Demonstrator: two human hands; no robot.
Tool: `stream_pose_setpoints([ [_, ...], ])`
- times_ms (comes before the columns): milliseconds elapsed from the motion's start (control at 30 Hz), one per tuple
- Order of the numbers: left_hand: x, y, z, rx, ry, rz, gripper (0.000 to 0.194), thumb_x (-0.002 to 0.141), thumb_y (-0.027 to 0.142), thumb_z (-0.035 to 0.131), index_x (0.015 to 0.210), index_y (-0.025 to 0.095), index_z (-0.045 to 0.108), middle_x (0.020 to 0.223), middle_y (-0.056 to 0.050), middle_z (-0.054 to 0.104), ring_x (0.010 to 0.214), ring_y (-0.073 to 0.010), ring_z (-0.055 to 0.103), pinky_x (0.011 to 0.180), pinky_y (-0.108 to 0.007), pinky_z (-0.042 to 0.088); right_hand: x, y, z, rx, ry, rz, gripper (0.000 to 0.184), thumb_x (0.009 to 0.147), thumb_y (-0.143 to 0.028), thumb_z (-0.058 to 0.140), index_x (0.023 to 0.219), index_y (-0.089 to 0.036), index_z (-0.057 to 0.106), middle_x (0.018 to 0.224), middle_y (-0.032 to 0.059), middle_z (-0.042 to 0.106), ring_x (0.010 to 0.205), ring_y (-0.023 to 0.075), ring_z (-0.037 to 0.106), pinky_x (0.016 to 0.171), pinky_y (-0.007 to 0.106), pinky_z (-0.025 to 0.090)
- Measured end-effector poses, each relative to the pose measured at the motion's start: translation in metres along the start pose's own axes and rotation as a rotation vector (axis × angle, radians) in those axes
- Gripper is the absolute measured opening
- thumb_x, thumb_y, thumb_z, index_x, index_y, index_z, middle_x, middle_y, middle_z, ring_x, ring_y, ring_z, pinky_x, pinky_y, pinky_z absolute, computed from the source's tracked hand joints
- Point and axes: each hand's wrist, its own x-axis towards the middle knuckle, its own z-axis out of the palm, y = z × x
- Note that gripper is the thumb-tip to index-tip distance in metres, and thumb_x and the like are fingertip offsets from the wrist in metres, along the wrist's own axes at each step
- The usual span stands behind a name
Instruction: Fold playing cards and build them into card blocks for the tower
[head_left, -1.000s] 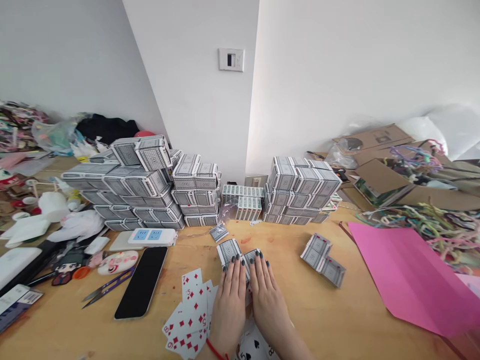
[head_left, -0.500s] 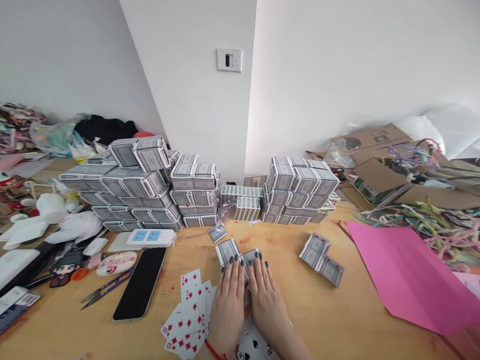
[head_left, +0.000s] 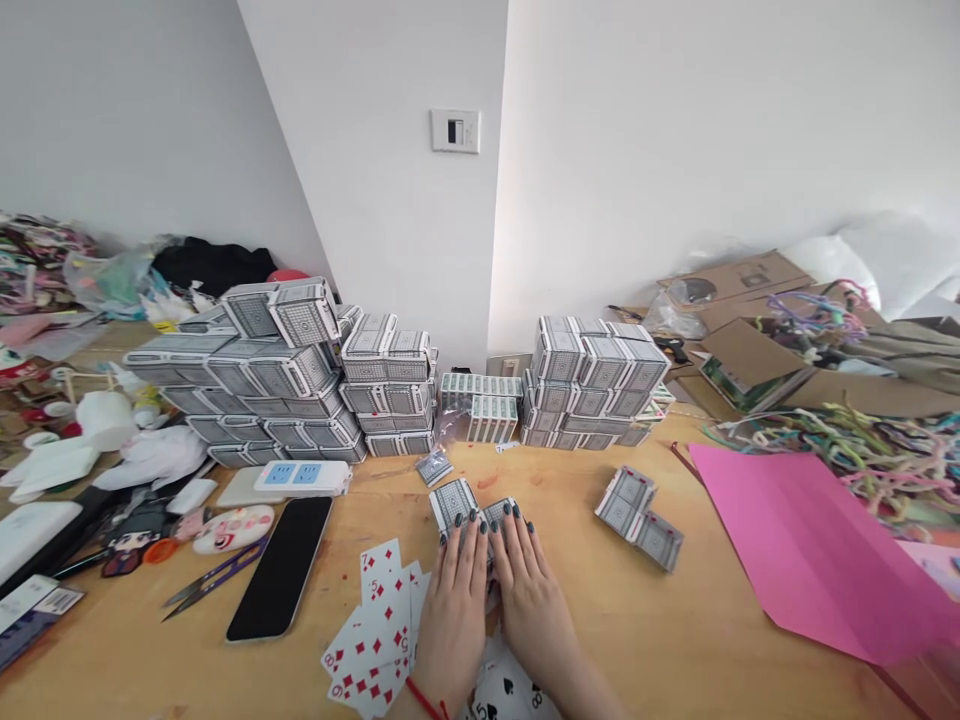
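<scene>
My left hand (head_left: pixel 454 600) lies flat, fingers stretched out, over a folded playing-card piece (head_left: pixel 452 502) with a grey patterned back. Beside it, my right hand (head_left: pixel 534 600) rests flat on the adjoining card piece (head_left: pixel 498 507), its fingers also straight. Most of both pieces is hidden under the hands. Left of my left wrist, diamond cards (head_left: pixel 382 625) are spread face up. Spade cards (head_left: pixel 504 680) lie partly covered between my forearms. Further right, a joined folded-card piece (head_left: pixel 641 518) sits apart from my hands.
Tall stacks of folded-card blocks (head_left: pixel 262 375) stand at the back left, with another stack (head_left: pixel 596 385) at the back right. A phone (head_left: pixel 279 570), scissors (head_left: pixel 214 580) and a power strip (head_left: pixel 302 477) lie to the left. Pink paper (head_left: pixel 817 550) covers the right side, near piled coloured strands (head_left: pixel 832 460).
The view has shifted slightly. Both hands stay flat on the card pieces, with hardly any movement.
</scene>
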Motion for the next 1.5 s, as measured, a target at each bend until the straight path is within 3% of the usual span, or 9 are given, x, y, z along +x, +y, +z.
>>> stream_pose_setpoints([
  [367, -0.002, -0.002, 0.001, -0.005, 0.016, 0.01, 0.054, 0.083, 0.008, 0.036, 0.137, 0.016, 0.03, 0.141, -0.008, 0.037, 0.128, -0.0261, 0.033, 0.094, -0.043, 0.046, 0.002, 0.0, -0.002, 0.006, -0.015, 0.014, 0.055, 0.078, -0.015, 0.043, 0.133, -0.009, 0.037, 0.142, 0.0171, 0.033, 0.13, 0.0289, 0.03, 0.103, 0.044, 0.032],
  [567, -0.021, 0.0, -0.003, -0.031, 0.079, -0.024, 0.056, 0.085, 0.018, 0.037, 0.139, 0.013, 0.024, 0.142, -0.01, 0.035, 0.127, -0.0276, 0.035, 0.089, -0.04, 0.048, -0.009, -0.003, -0.011, 0.025, -0.049, 0.101, 0.059, 0.076, -0.016, 0.047, 0.134, -0.011, 0.036, 0.143, 0.0152, 0.031, 0.132, 0.0315, 0.026, 0.102, 0.046, 0.03],
  [733, -0.033, -0.001, -0.006, -0.101, 0.042, 0.027, 0.057, 0.086, 0.019, 0.036, 0.14, 0.012, 0.02, 0.14, -0.01, 0.038, 0.127, -0.0241, 0.036, 0.094, -0.037, 0.044, -0.018, -0.004, -0.013, 0.018, -0.054, 0.072, 0.052, 0.078, -0.014, 0.045, 0.13, -0.011, 0.042, 0.14, 0.0137, 0.038, 0.131, 0.0285, 0.029, 0.103, 0.043, 0.028],
  [1033, -0.028, -0.005, -0.011, -0.03, 0.071, 0.073, 0.053, 0.083, 0.011, 0.038, 0.136, 0.012, 0.032, 0.137, -0.011, 0.042, 0.125, -0.0247, 0.039, 0.098, -0.037, 0.04, -0.009, -0.002, -0.018, 0.018, -0.082, 0.091, 0.048, 0.081, -0.012, 0.044, 0.129, -0.016, 0.045, 0.134, 0.0136, 0.045, 0.128, 0.0295, 0.034, 0.103, 0.048, 0.028],
  [1300, -0.025, -0.002, -0.021, 0.008, 0.04, 0.056, 0.059, 0.081, 0.006, 0.032, 0.139, 0.012, 0.025, 0.138, -0.012, 0.04, 0.124, -0.0234, 0.041, 0.098, -0.038, 0.041, -0.01, -0.005, -0.015, 0.026, -0.09, 0.108, 0.051, 0.081, -0.014, 0.043, 0.132, -0.015, 0.041, 0.136, 0.0149, 0.043, 0.127, 0.0298, 0.035, 0.1, 0.046, 0.034],
  [1500, -0.024, 0.004, -0.027, 0.001, -0.017, 0.022, 0.058, 0.081, 0.009, 0.033, 0.138, 0.01, 0.027, 0.138, -0.014, 0.04, 0.125, -0.0258, 0.039, 0.094, -0.038, 0.046, -0.011, -0.007, -0.013, 0.01, -0.088, 0.12, 0.049, 0.081, -0.015, 0.044, 0.13, -0.013, 0.043, 0.137, 0.0157, 0.042, 0.129, 0.0308, 0.032, 0.101, 0.05, 0.03],
])
